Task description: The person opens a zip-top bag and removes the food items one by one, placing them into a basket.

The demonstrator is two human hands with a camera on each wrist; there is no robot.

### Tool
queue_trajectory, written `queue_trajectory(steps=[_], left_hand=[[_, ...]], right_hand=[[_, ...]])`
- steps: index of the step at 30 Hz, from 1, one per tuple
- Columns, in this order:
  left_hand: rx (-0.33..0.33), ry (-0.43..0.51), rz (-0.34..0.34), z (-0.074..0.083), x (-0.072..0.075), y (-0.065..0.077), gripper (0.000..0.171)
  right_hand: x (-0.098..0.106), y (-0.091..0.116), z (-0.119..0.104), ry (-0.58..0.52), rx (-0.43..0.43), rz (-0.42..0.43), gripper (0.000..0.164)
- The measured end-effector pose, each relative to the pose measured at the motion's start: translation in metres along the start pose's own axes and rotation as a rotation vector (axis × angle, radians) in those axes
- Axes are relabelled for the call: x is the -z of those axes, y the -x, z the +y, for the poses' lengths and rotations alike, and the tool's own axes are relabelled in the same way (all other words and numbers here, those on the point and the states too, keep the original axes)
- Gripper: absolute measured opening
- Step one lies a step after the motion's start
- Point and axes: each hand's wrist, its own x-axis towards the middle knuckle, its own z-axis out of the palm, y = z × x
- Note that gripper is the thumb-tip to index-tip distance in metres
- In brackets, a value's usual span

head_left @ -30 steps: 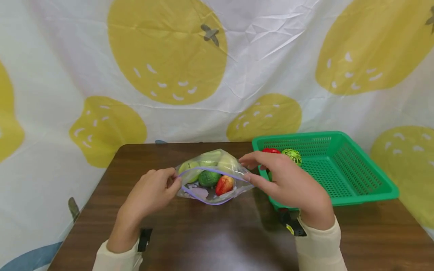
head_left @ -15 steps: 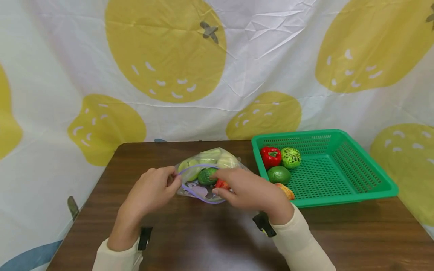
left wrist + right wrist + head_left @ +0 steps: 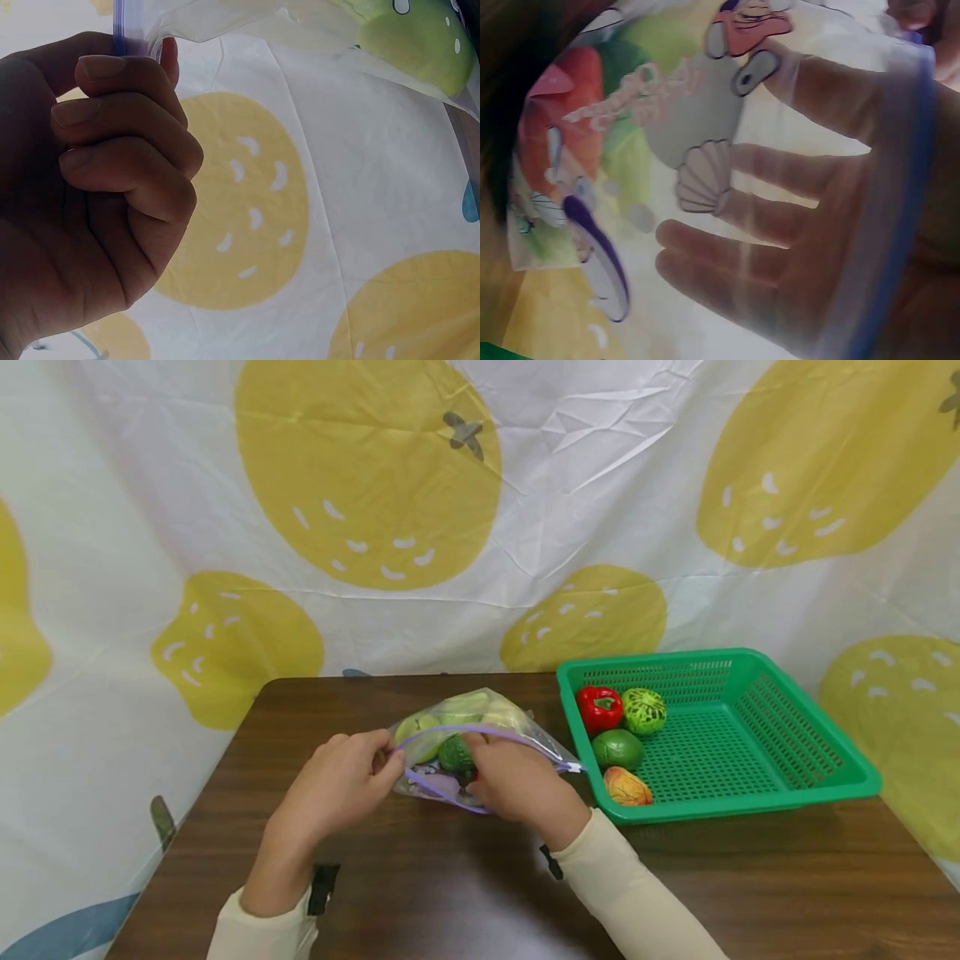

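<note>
A clear zip bag (image 3: 549, 745) with a purple closure lies on the table, its mouth spread. Through the film show pale green produce (image 3: 416, 735), a dark green fruit (image 3: 455, 753) and a red item mostly hidden behind my right hand. My left hand (image 3: 345, 781) pinches the left corner of the bag's mouth between thumb and index finger; its other fingers curl loosely in the left wrist view. My right hand (image 3: 525, 785) reaches inside the bag. The right wrist view shows its fingers (image 3: 772, 172) fairly straight behind the printed film, apart from the red item (image 3: 562, 112).
A green plastic basket (image 3: 750, 806) stands to the right, close to the bag. Along its left side lie a red bell pepper (image 3: 598, 710), a patterned green ball (image 3: 643, 711), a green avocado-like fruit (image 3: 617, 749) and a yellow-orange fruit (image 3: 628, 787). A lemon-print cloth (image 3: 420, 635) hangs behind the brown table (image 3: 420, 893).
My right hand has let go of the bag's right edge and moved left and down into the mouth. The left hand keeps its pinch in the same place.
</note>
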Motion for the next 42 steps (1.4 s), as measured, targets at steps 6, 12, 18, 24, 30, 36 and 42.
queue_trajectory(steps=[6,12,18,24,30,36,42], left_hand=[[-0.001,0.0,-0.018,0.001,-0.001,-0.001,0.017],[0.002,-0.003,-0.024,0.002,-0.004,-0.001,0.017],[0.004,-0.002,-0.037,0.002,-0.005,-0.002,0.016],[0.007,0.005,-0.062,0.003,-0.007,-0.003,0.017],[0.013,0.0,-0.07,0.004,-0.007,-0.004,0.016],[0.009,0.004,-0.064,0.004,-0.007,-0.004,0.016],[0.02,0.009,-0.07,0.004,-0.006,-0.004,0.016]], right_hand=[[-0.009,-0.005,0.005,-0.055,-0.004,-0.012,0.064],[-0.017,-0.01,0.008,-0.041,-0.007,-0.005,0.055],[-0.028,-0.013,0.01,0.012,0.021,0.093,0.048],[-0.035,-0.018,0.011,0.038,-0.009,0.113,0.041],[-0.038,-0.025,0.012,-0.015,-0.1,0.017,0.027],[-0.038,-0.028,0.01,-0.006,-0.145,-0.02,0.019],[-0.038,-0.025,0.011,0.047,-0.095,0.01,0.019]])
